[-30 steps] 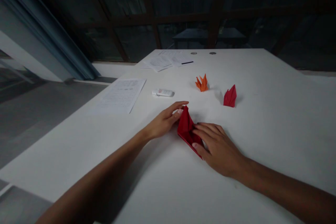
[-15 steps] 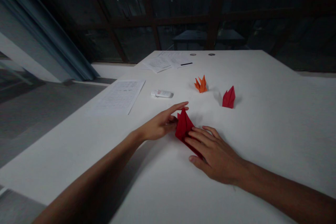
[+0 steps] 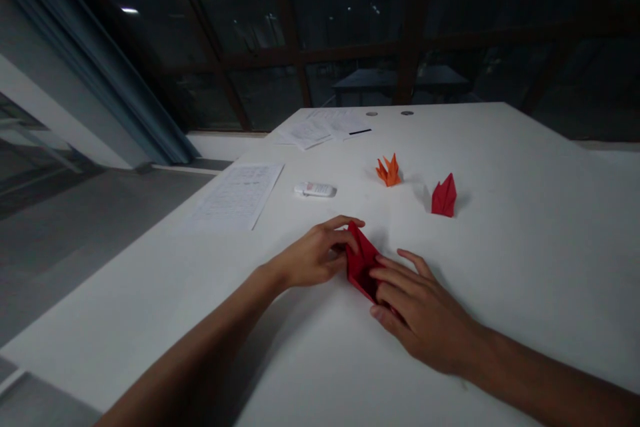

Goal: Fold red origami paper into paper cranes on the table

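Presently left fingers (image 3: 343, 237) clamped on one red paper (image 3: 361, 267), right fingers (image 3: 401, 278) apart against it; two folded figures (image 3: 389, 173) (image 3: 443, 197) beyond

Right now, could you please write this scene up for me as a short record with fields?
Left hand: touching the far left part of the nearer red paper
Right hand: touching its near right part
Paper state: folded, raised to a point at the far end
Beyond it: orange folded paper; farther red paper, upright
To the left: white printed item, kind unclear; printed sheet
Surface: white table
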`<state>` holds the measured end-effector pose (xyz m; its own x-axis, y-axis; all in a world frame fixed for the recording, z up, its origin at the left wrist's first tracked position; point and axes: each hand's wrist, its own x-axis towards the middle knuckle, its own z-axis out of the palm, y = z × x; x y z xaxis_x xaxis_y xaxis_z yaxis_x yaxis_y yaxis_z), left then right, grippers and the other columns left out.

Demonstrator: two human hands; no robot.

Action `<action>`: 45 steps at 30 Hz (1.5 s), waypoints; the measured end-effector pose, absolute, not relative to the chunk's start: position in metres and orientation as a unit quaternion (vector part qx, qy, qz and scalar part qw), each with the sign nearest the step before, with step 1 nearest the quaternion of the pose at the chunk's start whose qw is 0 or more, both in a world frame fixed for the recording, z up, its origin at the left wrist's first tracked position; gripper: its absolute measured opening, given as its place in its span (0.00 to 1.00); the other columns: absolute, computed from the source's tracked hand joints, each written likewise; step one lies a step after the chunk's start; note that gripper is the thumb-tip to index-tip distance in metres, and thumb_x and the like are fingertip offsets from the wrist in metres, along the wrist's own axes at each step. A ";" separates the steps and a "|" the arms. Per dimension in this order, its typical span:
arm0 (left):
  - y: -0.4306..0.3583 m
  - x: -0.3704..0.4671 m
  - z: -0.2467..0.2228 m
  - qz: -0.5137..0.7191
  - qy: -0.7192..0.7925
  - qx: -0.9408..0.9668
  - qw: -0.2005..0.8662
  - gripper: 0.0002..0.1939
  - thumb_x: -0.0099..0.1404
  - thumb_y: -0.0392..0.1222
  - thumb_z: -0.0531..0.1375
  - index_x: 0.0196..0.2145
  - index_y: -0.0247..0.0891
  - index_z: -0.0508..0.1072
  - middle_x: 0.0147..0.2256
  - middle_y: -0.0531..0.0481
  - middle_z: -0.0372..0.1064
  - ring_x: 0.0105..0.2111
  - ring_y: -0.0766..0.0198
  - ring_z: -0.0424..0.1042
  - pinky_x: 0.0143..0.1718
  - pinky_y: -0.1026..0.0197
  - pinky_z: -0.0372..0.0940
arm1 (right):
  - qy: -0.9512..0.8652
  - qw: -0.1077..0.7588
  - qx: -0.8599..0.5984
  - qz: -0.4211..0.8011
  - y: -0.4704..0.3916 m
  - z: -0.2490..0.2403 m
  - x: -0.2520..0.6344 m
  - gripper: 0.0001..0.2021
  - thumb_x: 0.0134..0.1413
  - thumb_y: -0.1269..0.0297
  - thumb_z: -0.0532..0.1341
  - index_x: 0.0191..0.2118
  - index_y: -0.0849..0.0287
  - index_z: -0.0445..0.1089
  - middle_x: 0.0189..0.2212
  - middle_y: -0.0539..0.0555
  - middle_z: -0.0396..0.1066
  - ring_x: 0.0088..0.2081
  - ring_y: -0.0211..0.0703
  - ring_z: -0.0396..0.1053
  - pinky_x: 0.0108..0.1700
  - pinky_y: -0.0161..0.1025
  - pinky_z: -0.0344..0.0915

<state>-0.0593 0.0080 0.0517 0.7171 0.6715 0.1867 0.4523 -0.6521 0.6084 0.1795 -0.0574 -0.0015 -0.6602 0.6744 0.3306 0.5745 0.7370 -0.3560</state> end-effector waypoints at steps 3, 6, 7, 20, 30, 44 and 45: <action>0.006 -0.059 0.055 0.189 0.302 0.891 0.281 0.16 0.59 0.24 0.56 0.39 0.38 0.78 0.49 0.41 0.73 0.65 0.49 0.59 0.54 0.53 0.68 | -0.901 0.246 -0.343 0.102 -0.056 -0.006 0.178 0.10 0.68 0.68 0.56 0.42 0.56 0.75 0.51 0.56 0.77 0.61 0.52 0.67 0.69 0.61 0.49; 0.006 -0.060 0.056 0.187 0.300 0.894 0.276 0.15 0.56 0.23 0.56 0.36 0.37 0.77 0.52 0.40 0.71 0.65 0.47 0.59 0.52 0.52 0.69 | -0.899 0.261 -0.337 0.097 -0.056 -0.009 0.178 0.09 0.66 0.69 0.57 0.43 0.56 0.75 0.51 0.56 0.77 0.61 0.52 0.67 0.68 0.61 0.50; 0.006 -0.060 0.056 0.185 0.297 0.897 0.271 0.16 0.56 0.22 0.55 0.34 0.37 0.76 0.53 0.40 0.71 0.65 0.47 0.59 0.53 0.52 0.68 | -0.899 0.263 -0.337 0.095 -0.056 -0.009 0.178 0.09 0.66 0.69 0.57 0.43 0.56 0.75 0.51 0.57 0.77 0.60 0.52 0.68 0.68 0.62 0.51; 0.005 -0.059 0.056 0.175 0.289 0.903 0.267 0.18 0.55 0.20 0.54 0.32 0.37 0.77 0.54 0.42 0.71 0.67 0.52 0.57 0.58 0.53 0.66 | -0.902 0.238 -0.347 0.095 -0.056 -0.011 0.177 0.08 0.66 0.69 0.56 0.42 0.57 0.73 0.50 0.55 0.77 0.62 0.53 0.66 0.69 0.63 0.47; 0.008 -0.055 0.031 0.240 0.407 0.838 0.272 0.18 0.69 0.44 0.60 0.55 0.41 0.68 0.54 0.41 0.67 0.45 0.58 0.72 0.46 0.55 0.70 | -0.903 0.225 -0.351 0.105 -0.056 -0.008 0.176 0.07 0.67 0.66 0.57 0.43 0.57 0.72 0.51 0.56 0.75 0.62 0.52 0.65 0.70 0.63 0.46; 0.015 -0.032 -0.003 0.336 0.526 0.751 0.216 0.19 0.64 0.34 0.61 0.53 0.44 0.67 0.52 0.48 0.67 0.33 0.65 0.71 0.37 0.60 0.67 | -0.907 0.211 -0.344 0.119 -0.055 -0.006 0.179 0.18 0.69 0.57 0.56 0.61 0.51 0.66 0.65 0.52 0.65 0.66 0.51 0.59 0.70 0.62 0.45; 0.017 -0.033 -0.004 0.345 0.529 0.742 0.223 0.19 0.64 0.35 0.60 0.53 0.43 0.68 0.50 0.48 0.68 0.31 0.67 0.70 0.36 0.61 0.67 | -0.910 0.201 -0.342 0.118 -0.055 -0.006 0.179 0.17 0.69 0.56 0.55 0.60 0.50 0.67 0.64 0.51 0.66 0.67 0.52 0.59 0.70 0.62 0.44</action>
<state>-0.0325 0.0170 -0.0035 0.2016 0.9398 0.2758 0.6315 -0.3400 0.6969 0.1789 -0.0552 -0.0063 -0.6851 0.6703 0.2851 0.5755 0.7380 -0.3522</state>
